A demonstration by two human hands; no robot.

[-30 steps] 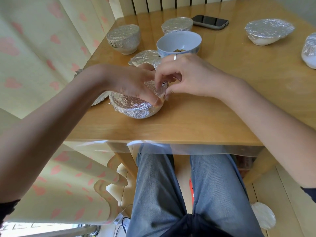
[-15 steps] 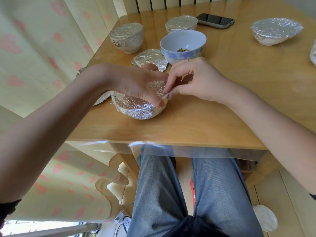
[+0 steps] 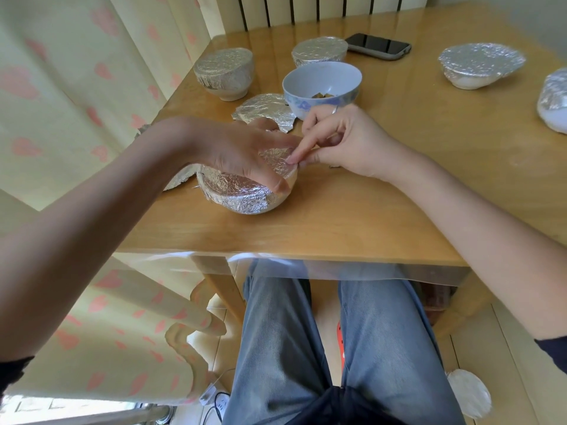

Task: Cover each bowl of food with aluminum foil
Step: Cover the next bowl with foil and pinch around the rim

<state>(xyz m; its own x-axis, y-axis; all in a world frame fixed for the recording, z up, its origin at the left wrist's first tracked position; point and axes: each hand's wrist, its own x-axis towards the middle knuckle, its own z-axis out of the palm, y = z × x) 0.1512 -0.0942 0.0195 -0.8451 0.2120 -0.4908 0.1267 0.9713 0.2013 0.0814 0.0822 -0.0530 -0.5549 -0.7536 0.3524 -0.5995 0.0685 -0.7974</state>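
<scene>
Near the bench (image 3: 383,210) front edge: foiled bowl (image 3: 245,196). Left hand (image 3: 245,151) spread over its top, thumb curled down on the rim. Right hand (image 3: 340,142) pinching foil at the right rim. Behind, an uncovered blue bowl (image 3: 322,87) beside loose foil (image 3: 265,110).

Near table edge (image 3: 306,240) in front of foil-wrapped bowl (image 3: 245,196): bare wood, open approach. Both hands crowd bowl top: left hand (image 3: 245,154) over it, right hand (image 3: 343,145) at right rim. Just behind: loose foil sheet (image 3: 264,110) and uncovered blue bowl (image 3: 322,87), blocking straight reach back. Farther back, covered bowl (image 3: 224,72) left, covered bowl (image 3: 319,52) and phone (image 3: 379,46) centre. Wide bare stretch right of right forearm; covered bowls (image 3: 481,64) only at far right. Curtain (image 3: 76,87) close along left side.
</scene>
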